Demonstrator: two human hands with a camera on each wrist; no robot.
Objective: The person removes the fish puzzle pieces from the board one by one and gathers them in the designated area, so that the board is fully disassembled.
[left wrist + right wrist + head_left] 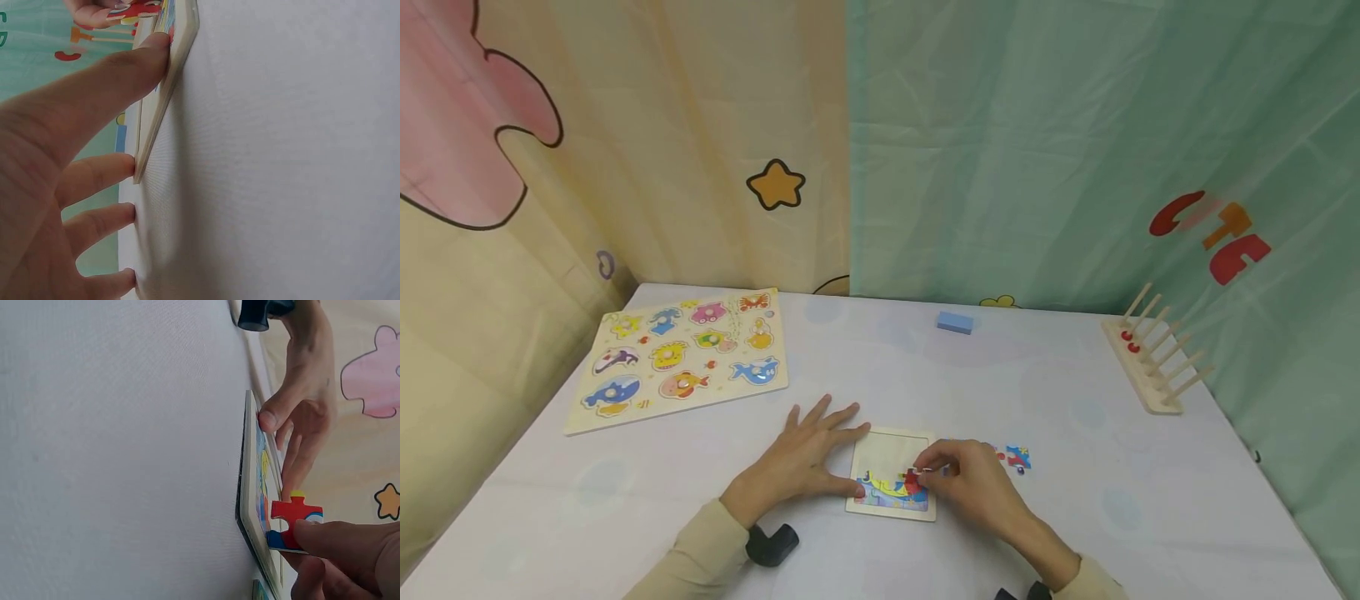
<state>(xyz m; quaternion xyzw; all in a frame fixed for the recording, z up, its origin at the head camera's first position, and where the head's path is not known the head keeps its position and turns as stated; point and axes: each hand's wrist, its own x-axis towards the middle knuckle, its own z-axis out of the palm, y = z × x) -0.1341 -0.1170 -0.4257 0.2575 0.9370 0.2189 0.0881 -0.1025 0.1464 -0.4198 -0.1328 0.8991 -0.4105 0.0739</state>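
A small square wooden jigsaw tray (pixel 889 450) lies on the white table, its lower part filled with blue, purple and yellow picture pieces. My left hand (pixel 808 458) is spread at its left side. The thumb rests on the lower left corner, and the index fingertip touches the upper left corner. Between the thumb and fingers of my right hand (pixel 976 487) is a red jigsaw piece (pixel 294 512) with a yellow tab and a blue corner, pinched and tilted over the tray's right side. Several loose jigsaw pieces (pixel 1018 457) lie right of the tray, partly hidden behind the right hand.
At the back left lies a large wooden sea-animal puzzle board (pixel 655 394). A blue block (pixel 955 323) sits near the table's back edge. On the right stands a wooden peg rack (pixel 1138 375) with red beads. Curtains (pixel 1000 167) hang behind the table.
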